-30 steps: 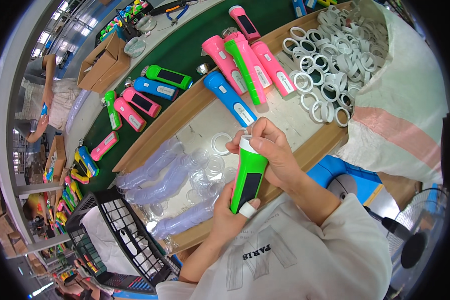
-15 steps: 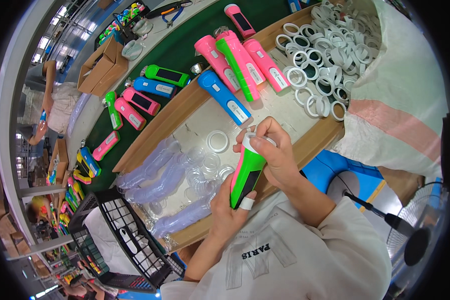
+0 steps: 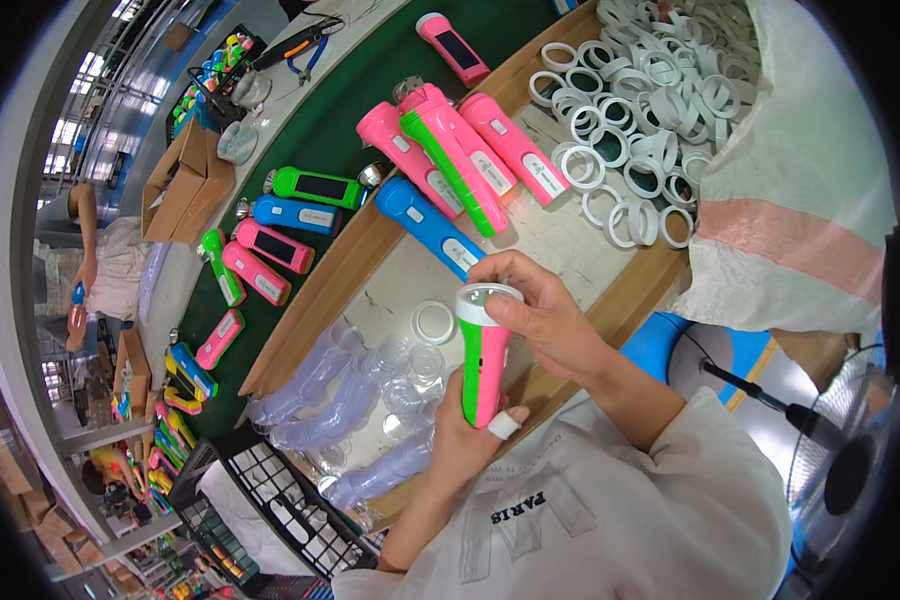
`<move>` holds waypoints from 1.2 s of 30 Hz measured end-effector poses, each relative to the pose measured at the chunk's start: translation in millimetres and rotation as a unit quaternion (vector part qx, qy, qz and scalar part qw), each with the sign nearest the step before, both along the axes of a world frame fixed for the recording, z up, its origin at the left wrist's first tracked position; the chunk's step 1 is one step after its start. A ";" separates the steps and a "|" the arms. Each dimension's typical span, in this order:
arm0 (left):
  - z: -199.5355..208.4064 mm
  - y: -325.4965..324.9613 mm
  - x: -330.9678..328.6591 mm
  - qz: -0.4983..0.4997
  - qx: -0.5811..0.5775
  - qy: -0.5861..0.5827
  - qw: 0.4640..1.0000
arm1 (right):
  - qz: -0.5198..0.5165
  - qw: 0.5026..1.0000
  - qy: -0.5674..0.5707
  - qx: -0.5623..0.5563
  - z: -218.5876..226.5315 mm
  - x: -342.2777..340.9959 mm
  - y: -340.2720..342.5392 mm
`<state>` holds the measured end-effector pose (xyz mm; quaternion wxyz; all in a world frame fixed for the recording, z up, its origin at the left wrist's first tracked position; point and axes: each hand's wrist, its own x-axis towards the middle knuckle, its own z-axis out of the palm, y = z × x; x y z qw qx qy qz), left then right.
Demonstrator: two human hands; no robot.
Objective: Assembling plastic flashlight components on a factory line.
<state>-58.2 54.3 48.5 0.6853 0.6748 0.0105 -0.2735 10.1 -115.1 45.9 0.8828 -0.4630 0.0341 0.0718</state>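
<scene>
Where the wooden tray spreads across the middle of the view, a woven white sack with a pink stripe lies over its right end, and a dark green mat runs along its far side. A heap of white plastic rings fills the tray's upper right part, just beside the sack. Next to the rings lie three pink torches and a green one, with a blue torch just below them. Stacks of clear lens discs sit in the tray's lower left part, near a black wire basket. More torches in green, blue and pink lie on the mat.

Above the tray's near edge, the left hand grasps the lower body of a green and pink torch, held nearly upright, thumb wrapped in white tape. The right hand is closed around the torch's head, fingers pressing on its white ring cap. A loose white ring lies just left of the torch.
</scene>
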 end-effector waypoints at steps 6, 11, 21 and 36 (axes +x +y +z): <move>20.5 -9.3 -16.0 -0.003 -0.421 0.320 0.849 | 0.074 0.965 0.049 0.245 5.7 -4.3 16.3; 24.2 -8.9 -30.7 -0.041 -0.544 0.343 0.765 | 0.121 0.902 0.005 0.415 -0.6 -11.1 27.6; -8.2 -1.2 -27.1 0.053 0.103 -0.147 0.982 | 0.043 0.997 -0.005 0.060 4.0 -25.0 15.2; -4.5 70.2 147.6 0.187 -0.013 -0.011 0.982 | -0.155 0.543 -0.162 -0.809 -28.7 43.1 -93.0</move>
